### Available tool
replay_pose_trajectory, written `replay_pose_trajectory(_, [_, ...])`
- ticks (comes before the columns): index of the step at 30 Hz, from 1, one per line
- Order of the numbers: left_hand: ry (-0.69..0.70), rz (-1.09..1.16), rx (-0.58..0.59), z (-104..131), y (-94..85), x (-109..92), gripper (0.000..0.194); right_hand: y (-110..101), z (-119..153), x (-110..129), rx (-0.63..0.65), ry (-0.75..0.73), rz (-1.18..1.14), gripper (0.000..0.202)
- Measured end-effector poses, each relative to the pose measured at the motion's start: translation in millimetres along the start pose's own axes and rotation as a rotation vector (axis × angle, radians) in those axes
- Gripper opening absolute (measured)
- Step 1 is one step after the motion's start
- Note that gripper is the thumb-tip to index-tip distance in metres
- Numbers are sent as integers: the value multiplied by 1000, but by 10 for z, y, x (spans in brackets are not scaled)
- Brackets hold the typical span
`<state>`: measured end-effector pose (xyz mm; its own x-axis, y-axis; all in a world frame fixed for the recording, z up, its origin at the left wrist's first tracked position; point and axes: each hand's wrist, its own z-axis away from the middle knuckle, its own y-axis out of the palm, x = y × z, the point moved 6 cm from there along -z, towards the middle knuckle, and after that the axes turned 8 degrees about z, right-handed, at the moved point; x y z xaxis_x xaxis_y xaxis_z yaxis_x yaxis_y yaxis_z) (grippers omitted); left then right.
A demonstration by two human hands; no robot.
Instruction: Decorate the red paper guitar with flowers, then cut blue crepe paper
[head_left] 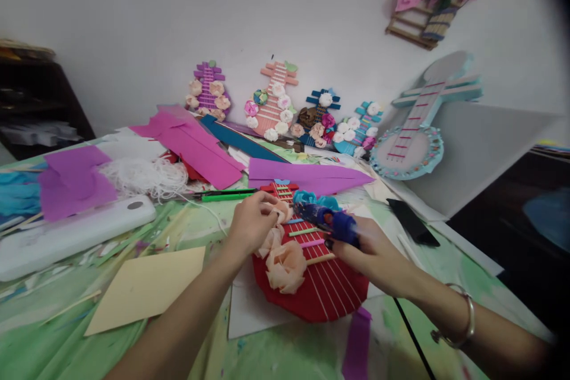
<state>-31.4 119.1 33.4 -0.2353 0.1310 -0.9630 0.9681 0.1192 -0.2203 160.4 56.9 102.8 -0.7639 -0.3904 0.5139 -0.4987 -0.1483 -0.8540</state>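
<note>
A red paper lute (338,285) with white strings and coloured cross strips lies in front of me on a white sheet (249,309). Peach paper flowers (286,267) run along its left side, and turquoise paper flowers (329,202) sit near its neck. My left hand (252,219) pinches a peach flower (283,212) at the upper left of the lute. Wrapped in my right hand (378,252) is a blue glue gun (342,227), its nozzle pointing left toward that flower. A dark cord (412,332) shows below my right hand.
Several finished paper lutes (271,101) lean on the wall behind. Purple felt (307,175), magenta felt (196,142), a pile of white string (142,175) and a white power strip (80,234) lie around. A yellow card (146,288) is at left, a black phone (412,222) at right.
</note>
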Motion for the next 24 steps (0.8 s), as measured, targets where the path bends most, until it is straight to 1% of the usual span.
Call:
replay_pose_trajectory(1, [2, -9, 0, -4, -5, 6, 18, -48, 43, 74, -50, -118, 85, 5])
replay_pose_trajectory(2, [4, -17, 1, -8, -10, 9, 18, -78, 98, 135, -86, -216, 173, 7])
replay_pose_trajectory(4, [5, -32, 4, -15, -22, 7, 17, -96, 227, 203, -124, -324, 354, 20])
replay_pose_trajectory(6, [3, -50, 3, -19, -36, -8, 16, -91, 381, 217, -158, -351, 522, 27])
replay_pose_trajectory(8, [-3, -67, 4, -16, -48, -31, 17, -93, 578, 215, -206, -361, 628, 29])
replay_pose_trajectory(10, [-13, -82, 13, -8, -53, -54, 18, -111, 820, 197, -262, -365, 641, 30])
replay_pose_trajectory(12, [-29, -92, 27, 3, -50, -70, 22, -143, 1099, 127, -319, -309, 584, 28])
replay_pose_trajectory(14, [-46, -102, 28, 11, -50, -78, 25, -150, 1419, -18, -380, -177, 502, 23])
replay_pose_trajectory(16, [-78, -106, 27, 14, -44, -69, 33, -107, 1810, -239, -485, -4, 433, 23])
replay_pose_trajectory(18, [-109, -110, 17, 16, -42, -51, 42, -35, 2300, -486, -691, 127, 422, 27])
replay_pose_trajectory(20, [-132, -116, 10, 18, -42, -35, 50, 54, 2835, -827, -872, 329, 436, 29])
replay_pose_trajectory(22, [-148, -114, 9, 22, -45, -26, 53, 105, 3340, -1259, -947, 614, 388, 30])
replay_pose_trajectory(23, [-152, -107, 11, 24, -45, -26, 54, 97, 3573, -1485, -953, 790, 358, 33])
replay_pose_trajectory(24, [-156, -109, 12, 27, -45, -29, 55, 44, 3808, -1672, -994, 985, 383, 35])
